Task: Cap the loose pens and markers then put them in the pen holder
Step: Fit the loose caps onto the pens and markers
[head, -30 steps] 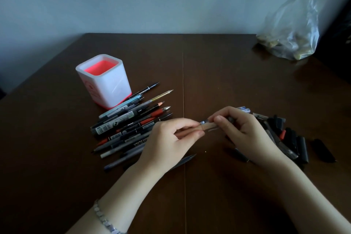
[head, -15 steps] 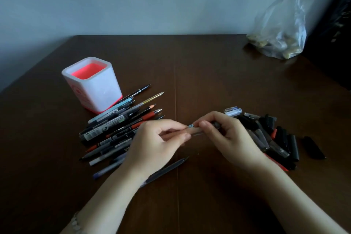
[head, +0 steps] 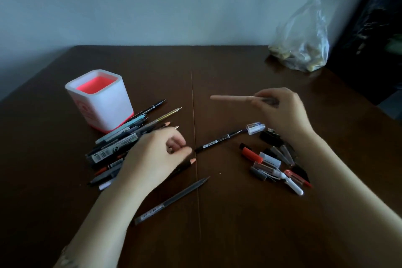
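**Item: pale pen (head: 230, 99).** Half a second ago both your hands met on it, to the right of and nearer you than the pen holder (head: 104, 111). They have now parted. Your right hand (head: 280, 111) alone grips the pen, raised off the surface (head: 217, 235) well right of the holder, with its blurred end aimed back toward the holder. Judged capped and ready for the holder.

**Item: left hand (head: 156, 156).** It has let go of the pale pen and dropped onto the near end of the loose pens (head: 117, 143), which lie against the holder's near right side. The fingers are curled by the tip of a black pen (head: 219, 140). Motion blur hides whether they pinch anything.

**Item: pen holder.** Upright, and no pen shows above its rim.

**Item: caps (head: 272, 163).** Heaped far right of the holder, below your right hand.

**Standing:** one pen looks done, nothing is deposited yet, and the heap of pens is still to be capped.
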{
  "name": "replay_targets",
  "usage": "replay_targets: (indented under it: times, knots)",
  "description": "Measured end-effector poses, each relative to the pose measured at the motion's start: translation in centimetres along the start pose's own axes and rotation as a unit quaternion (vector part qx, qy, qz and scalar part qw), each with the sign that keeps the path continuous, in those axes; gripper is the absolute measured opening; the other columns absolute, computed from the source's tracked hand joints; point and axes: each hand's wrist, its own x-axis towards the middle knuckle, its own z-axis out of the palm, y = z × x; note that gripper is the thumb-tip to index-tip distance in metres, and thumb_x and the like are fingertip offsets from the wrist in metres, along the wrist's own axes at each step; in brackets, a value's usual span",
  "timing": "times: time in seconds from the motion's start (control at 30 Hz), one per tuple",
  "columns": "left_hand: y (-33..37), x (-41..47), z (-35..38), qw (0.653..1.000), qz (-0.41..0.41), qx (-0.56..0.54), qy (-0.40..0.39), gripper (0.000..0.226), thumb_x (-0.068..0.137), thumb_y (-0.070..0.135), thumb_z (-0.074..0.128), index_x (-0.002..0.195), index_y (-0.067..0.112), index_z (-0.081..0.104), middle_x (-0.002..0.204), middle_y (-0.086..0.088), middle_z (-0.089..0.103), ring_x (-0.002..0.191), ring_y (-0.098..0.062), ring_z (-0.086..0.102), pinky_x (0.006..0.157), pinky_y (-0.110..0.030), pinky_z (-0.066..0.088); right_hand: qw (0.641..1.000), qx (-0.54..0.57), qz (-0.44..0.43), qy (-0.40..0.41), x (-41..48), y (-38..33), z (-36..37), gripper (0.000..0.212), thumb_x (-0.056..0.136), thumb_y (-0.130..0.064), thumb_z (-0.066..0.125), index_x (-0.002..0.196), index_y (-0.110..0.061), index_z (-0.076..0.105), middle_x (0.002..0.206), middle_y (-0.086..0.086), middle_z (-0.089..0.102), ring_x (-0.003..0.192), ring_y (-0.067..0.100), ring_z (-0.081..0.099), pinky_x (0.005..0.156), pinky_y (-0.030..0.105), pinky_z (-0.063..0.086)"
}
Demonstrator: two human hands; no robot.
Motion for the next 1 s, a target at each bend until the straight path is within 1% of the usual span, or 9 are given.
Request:
replay_targets:
  times: [0.07,0.17,0.27,0.37,0.5,0.63,0.8,0.93,1.0]
  knots:
    - [0.2,-0.4,-0.2,0.992,-0.008,0.055,-0.110,0.017,0.073,0.044,0.069,0.079,0.031,0.061,0.072,0.014,0.061,0.066,0.001,0.055,0.057,-0.022,0.042,0.996,-0.056,-0.011,-0.069,1.7,0.4,1.4,0.018,0.080,-0.036,0.063,0.095,-0.027,0.068,0.101,0.005,0.063,0.105,0.028,0.053,0.087,0.043,0.049]
    - [0.8,-0.7,-0.1,0.970,0.006,0.106,-0.218,0.022,0.071,0.050,0.069,0.082,0.032,0.060,0.076,0.013,0.061,0.069,0.001,0.056,0.061,-0.020,0.046,0.978,-0.104,-0.005,-0.179,2.7,0.3,3.3,0.021,0.084,-0.037,0.059,0.099,-0.025,0.066,0.109,0.006,0.058,0.116,0.026,0.042,0.084,0.034,0.044]
    - [1.2,-0.9,0.3,0.953,0.014,0.141,-0.266,0.021,0.074,0.046,0.068,0.087,0.031,0.061,0.081,0.013,0.060,0.075,0.000,0.056,0.066,-0.019,0.048,0.964,-0.135,0.007,-0.230,2.2,0.0,3.3,0.026,0.086,-0.037,0.056,0.109,-0.024,0.062,0.115,0.004,0.053,0.120,0.024,0.036,0.091,0.037,0.040]
    - [1.4,-1.1,0.5,0.952,0.027,0.134,-0.273,0.012,0.079,0.041,0.065,0.085,0.031,0.059,0.082,0.014,0.056,0.076,-0.001,0.054,0.064,-0.017,0.044,0.968,-0.143,-0.022,-0.206,0.5,0.3,1.1,0.029,0.087,-0.033,0.055,0.114,-0.024,0.059,0.114,-0.001,0.054,0.119,0.019,0.037,0.089,0.029,0.034]
    - [1.8,-1.4,0.9,0.959,0.072,0.146,-0.232,0.009,0.086,0.039,0.056,0.090,0.031,0.055,0.081,0.015,0.051,0.073,-0.001,0.051,0.062,-0.015,0.043,0.980,-0.140,-0.036,-0.138,-4.0,1.2,-3.6,0.020,0.086,-0.023,0.059,0.105,-0.025,0.063,0.103,-0.009,0.054,0.108,0.012,0.045,0.085,0.023,0.036]
    - [2.2,-1.6,1.6,0.984,0.106,0.086,-0.118,0.011,0.089,0.037,0.050,0.095,0.027,0.051,0.085,0.012,0.054,0.075,-0.004,0.054,0.065,-0.021,0.048,0.972,-0.147,-0.008,-0.184,-7.7,2.0,-6.6,0.013,0.085,-0.020,0.060,0.088,-0.033,0.060,0.082,-0.019,0.055,0.076,-0.003,0.051,0.060,0.011,0.037]
    - [1.9,-1.4,2.5,0.993,0.113,-0.027,0.008,0.003,0.087,0.030,0.053,0.088,0.027,0.053,0.075,0.013,0.056,0.066,-0.004,0.057,0.055,-0.015,0.044,0.961,-0.181,-0.008,-0.209,-8.4,2.3,-5.3,0.018,0.087,-0.027,0.057,0.102,-0.024,0.065,0.092,-0.008,0.058,0.085,0.007,0.054,0.072,0.019,0.046]
    - [1.4,-1.1,2.9,0.992,0.116,-0.031,0.032,0.008,0.085,0.028,0.058,0.090,0.023,0.063,0.080,0.013,0.058,0.073,-0.002,0.055,0.058,-0.010,0.039,0.941,-0.219,-0.027,-0.255,-8.1,0.8,-3.9,0.027,0.084,-0.048,0.054,0.103,-0.030,0.061,0.094,-0.012,0.050,0.083,0.003,0.048,0.064,0.014,0.042]
    - [1.3,-1.1,3.0,0.993,0.115,-0.027,0.030,0.009,0.084,0.026,0.059,0.090,0.022,0.064,0.082,0.010,0.060,0.075,-0.003,0.056,0.059,-0.011,0.040,0.935,-0.227,-0.032,-0.270,-8.4,0.8,-3.5,0.027,0.086,-0.047,0.051,0.103,-0.029,0.062,0.100,-0.010,0.052,0.087,0.004,0.051,0.070,0.017,0.045]
